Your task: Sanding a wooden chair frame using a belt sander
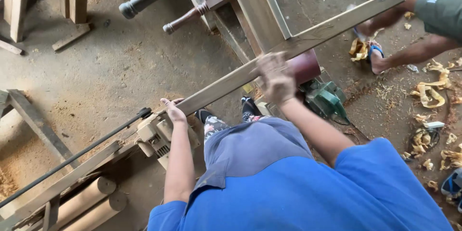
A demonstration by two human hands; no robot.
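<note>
In the head view, the person holds a long wooden board point(293, 43) across a dark red sanding drum point(306, 66) that is driven by a green motor point(326, 100). The right hand point(275, 78) presses flat on the board just beside the drum, fingers spread over the wood. The left hand point(173, 110) is closed around the near end of the board, above a pale machine housing point(156, 134). The right hand may be touching the drum; the blur does not allow to tell. If the board slips or the drum catches it, those fingers could slide onto the abrasive. The far end reaches toward another person's legs point(399, 43), and a sudden kick of the board could strike them.
</note>
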